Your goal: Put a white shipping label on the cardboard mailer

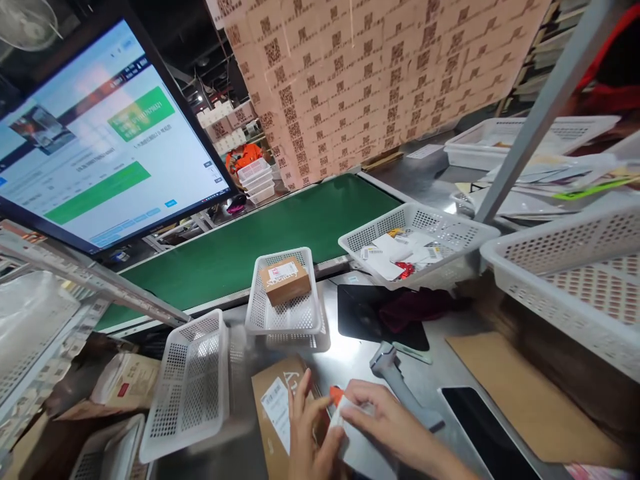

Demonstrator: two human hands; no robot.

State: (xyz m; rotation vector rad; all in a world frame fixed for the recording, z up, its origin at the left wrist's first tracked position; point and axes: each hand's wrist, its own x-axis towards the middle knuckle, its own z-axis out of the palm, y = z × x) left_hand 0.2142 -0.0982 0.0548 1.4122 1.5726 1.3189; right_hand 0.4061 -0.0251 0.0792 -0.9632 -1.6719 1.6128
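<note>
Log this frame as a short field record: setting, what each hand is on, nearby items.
setting: packing bench beside a green conveyor belt, monitor up left
left hand: resting on a labelled cardboard box
right hand: on a small white packet with an orange tip
grip: cannot tell whether either hand is closed
nearby: handheld scanner; white basket holding a small brown box; tipped basket at left

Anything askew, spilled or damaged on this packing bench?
One thing: a white basket left of the hands leans tilted on its side against the bench edge, empty, not flat like the basket holding a small brown box. Both hands rest on a labelled carton. No spill or damage visible.
</note>
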